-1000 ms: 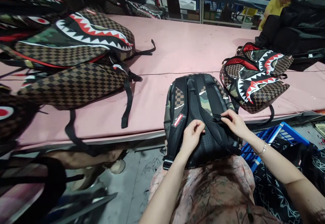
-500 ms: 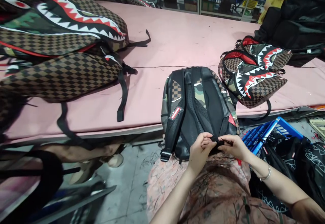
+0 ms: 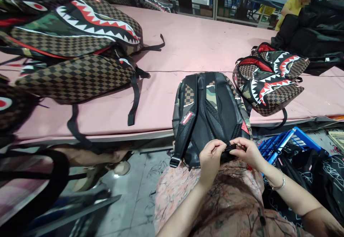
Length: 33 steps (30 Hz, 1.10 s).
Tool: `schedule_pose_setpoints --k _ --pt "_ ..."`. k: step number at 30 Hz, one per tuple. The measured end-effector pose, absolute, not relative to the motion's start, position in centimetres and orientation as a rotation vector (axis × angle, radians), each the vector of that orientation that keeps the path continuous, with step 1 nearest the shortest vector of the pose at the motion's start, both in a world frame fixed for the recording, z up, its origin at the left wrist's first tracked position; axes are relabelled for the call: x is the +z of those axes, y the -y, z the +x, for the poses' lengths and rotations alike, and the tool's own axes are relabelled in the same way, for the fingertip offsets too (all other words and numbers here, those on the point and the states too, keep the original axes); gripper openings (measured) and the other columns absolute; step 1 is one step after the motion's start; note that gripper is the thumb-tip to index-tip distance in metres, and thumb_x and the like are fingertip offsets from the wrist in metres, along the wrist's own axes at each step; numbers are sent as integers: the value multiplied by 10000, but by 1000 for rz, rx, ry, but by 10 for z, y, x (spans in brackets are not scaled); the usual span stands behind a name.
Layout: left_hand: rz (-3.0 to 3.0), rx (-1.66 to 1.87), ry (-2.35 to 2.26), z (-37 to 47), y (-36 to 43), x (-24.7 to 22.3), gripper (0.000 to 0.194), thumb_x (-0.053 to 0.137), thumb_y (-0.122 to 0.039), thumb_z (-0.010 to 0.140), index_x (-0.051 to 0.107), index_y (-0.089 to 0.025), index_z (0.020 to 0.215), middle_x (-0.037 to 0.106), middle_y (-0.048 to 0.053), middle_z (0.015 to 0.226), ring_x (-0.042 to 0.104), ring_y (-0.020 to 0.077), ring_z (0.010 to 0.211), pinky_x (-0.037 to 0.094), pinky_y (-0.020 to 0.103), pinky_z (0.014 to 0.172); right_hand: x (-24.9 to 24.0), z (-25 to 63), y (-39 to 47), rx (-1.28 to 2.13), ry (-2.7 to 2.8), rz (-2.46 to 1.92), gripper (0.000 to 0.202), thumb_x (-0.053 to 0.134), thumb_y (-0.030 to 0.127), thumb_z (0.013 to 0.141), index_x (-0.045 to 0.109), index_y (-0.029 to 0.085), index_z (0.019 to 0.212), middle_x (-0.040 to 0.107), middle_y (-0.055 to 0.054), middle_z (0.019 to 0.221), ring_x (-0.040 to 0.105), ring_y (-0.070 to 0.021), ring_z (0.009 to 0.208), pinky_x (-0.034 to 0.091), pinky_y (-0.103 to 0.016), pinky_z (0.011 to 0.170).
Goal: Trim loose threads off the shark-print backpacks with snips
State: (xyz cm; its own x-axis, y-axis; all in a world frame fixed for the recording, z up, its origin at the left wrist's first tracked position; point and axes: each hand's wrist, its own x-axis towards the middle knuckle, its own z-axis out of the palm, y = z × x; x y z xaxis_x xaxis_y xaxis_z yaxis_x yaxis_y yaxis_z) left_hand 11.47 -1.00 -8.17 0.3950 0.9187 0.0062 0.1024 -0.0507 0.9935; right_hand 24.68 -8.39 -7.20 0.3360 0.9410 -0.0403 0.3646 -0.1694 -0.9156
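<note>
A black backpack with camouflage and checkered panels leans on the table's front edge, its back panel and shoulder straps facing up. At its lower right, my left hand pinches a black strap near its buckle. Close beside it, my right hand has thumb and fingers closed on the same strap from the other side. Some of the strap and buckle is hidden by my fingers. At the lower left of the bag, the other strap's buckle hangs free.
The pink table runs across. Piled checkered shark-mouth backpacks lie left, two small shark-mouth bags right. Black bags and a person in yellow are farther back. A blue crate stands on the floor; another person's leg shows left.
The view has shifted slightly, so the piled bags appear farther right. Both hands stay at the strap, with small finger movements; the backpack lies almost the same.
</note>
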Motion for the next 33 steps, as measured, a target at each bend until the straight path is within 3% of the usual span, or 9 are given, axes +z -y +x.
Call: schedule_pose_setpoints --k 3,6,13,18,24,33 --pt "1402 837 -965 114 11 -85 103 560 -238 727 597 -177 654 588 -12 666 543 126 660 417 221 622 -52 263 88 551 1423 -1747 245 537 295 814 534 192 1037 601 -32 842 548 -151 742 447 -275 660" --pt "1415 858 -953 114 11 -84 110 563 -228 721 586 -177 627 576 -13 651 537 124 655 414 223 630 -31 282 89 116 1793 -1742 183 483 254 861 547 173 1012 606 -72 895 537 -183 831 420 -318 739" --pt "1508 930 -902 119 12 -75 102 589 -213 703 587 -184 606 572 -3 681 533 139 710 414 251 709 1 286 80 -453 2379 -1733 183 440 162 870 594 166 968 611 -63 830 477 -172 722 322 -296 619" --pt "1352 915 -892 122 13 -72 116 621 -227 681 577 -177 586 546 -12 642 519 127 678 423 242 692 4 282 76 -449 2397 -1788 195 430 116 850 614 182 850 576 -46 731 440 -170 680 282 -302 599" --pt "605 763 -733 122 14 -64 269 544 -425 759 529 -157 759 595 15 734 581 110 655 495 261 659 5 295 79 -223 2316 -1810 149 465 217 864 604 166 855 588 -54 779 467 -173 735 316 -279 630" --pt "590 769 -711 124 16 -57 257 564 -396 762 531 -145 804 608 27 749 601 109 666 511 249 653 16 300 63 -216 2525 -1671 174 446 216 872 610 162 846 571 -49 749 449 -159 678 303 -276 597"
